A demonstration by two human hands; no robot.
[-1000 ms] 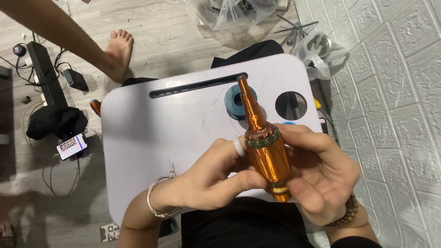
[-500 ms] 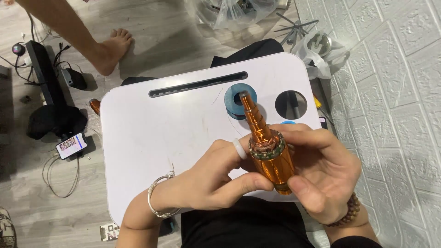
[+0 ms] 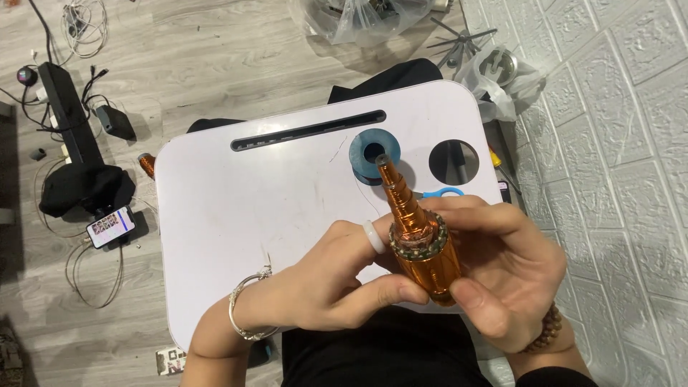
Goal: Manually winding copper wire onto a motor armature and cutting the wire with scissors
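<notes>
Copper coil (image 3: 419,240) gripped by hands near tray edge (image 3: 215,337).

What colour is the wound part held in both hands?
Copper-orange wound part, with a dark speckled band; head view.

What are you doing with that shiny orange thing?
A person sits with a white lap table across their legs and holds an orange, copper-wound part over it with both hands. The left hand wraps its lower body and the right hand cups it from the other side, with the tapered tip pointing away. A blue spool lies on the table just past the tip.
</notes>
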